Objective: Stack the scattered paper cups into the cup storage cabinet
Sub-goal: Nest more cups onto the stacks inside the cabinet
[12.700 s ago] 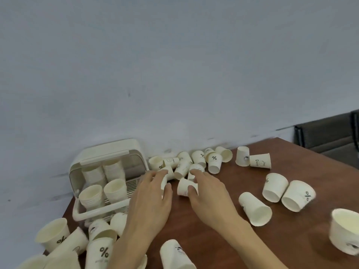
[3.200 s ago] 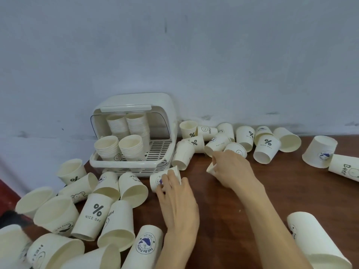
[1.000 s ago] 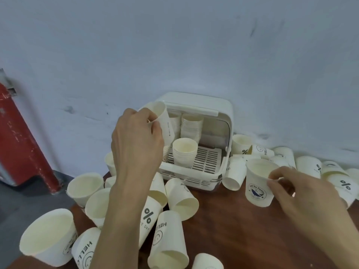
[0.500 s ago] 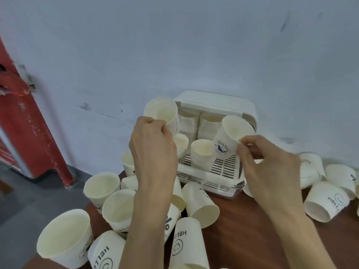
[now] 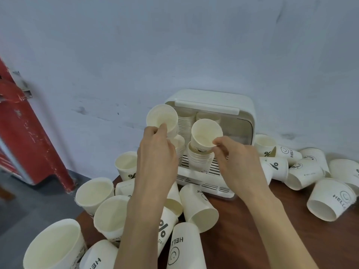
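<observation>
The white cup storage cabinet [image 5: 244, 111] stands open against the wall, with stacks of cups inside. My left hand [image 5: 155, 152] holds one paper cup [image 5: 162, 121] by its rim, tilted toward me, above the cabinet's front left stack. My right hand [image 5: 237, 162] pinches the rim of another paper cup [image 5: 206, 135], whose base sits in the top of the front right stack [image 5: 200, 158]. Two taller stacks stand at the back of the cabinet, partly hidden by the held cups.
Several loose paper cups [image 5: 200, 206] lie and stand on the brown table [image 5: 252, 230] left of and in front of the cabinet; more cups [image 5: 305, 171] lie to its right. A red post [image 5: 29, 133] stands at the left beyond the table edge.
My right hand has brought its cup down from in front of the cabinet onto the front right stack. My left hand stays raised with its cup near the cabinet's left side.
</observation>
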Demonstrator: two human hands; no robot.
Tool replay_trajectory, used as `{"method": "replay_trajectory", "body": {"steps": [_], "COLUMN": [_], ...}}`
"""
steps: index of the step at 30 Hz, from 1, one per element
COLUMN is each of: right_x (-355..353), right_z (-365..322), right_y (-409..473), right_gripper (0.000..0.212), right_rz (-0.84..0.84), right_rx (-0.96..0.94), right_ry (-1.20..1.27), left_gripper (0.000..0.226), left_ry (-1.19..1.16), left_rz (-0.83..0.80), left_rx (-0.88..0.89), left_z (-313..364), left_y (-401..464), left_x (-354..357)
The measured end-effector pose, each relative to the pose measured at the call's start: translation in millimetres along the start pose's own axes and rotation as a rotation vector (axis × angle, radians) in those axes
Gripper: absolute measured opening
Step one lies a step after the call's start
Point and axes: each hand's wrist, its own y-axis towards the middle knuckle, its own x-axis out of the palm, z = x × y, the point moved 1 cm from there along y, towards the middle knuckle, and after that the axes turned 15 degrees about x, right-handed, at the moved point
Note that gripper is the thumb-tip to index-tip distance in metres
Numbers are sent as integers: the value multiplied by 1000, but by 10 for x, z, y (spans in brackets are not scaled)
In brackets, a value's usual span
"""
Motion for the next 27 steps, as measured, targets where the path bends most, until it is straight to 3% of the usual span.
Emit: {"method": "replay_trajectory", "body": {"steps": [16,21,27], "right_x": [-17,-15,1], "right_z": [-111,-190,-268], "right_y": [-109,32,140], "right_gripper": [20,23,18], "right_rz": [15,-29,-138], "right_rx": [-34,-25,-33], "right_ry": [-135,-262,-430], "left_gripper": [33,24,21], "left_ry": [0,44,64], "left_rz": [-108,-11,-37], "left_rx": [-59,-138,-150], "left_z": [-76,-116,-108], "left_y": [-77,113,224], "left_x": [224,205,196]}}
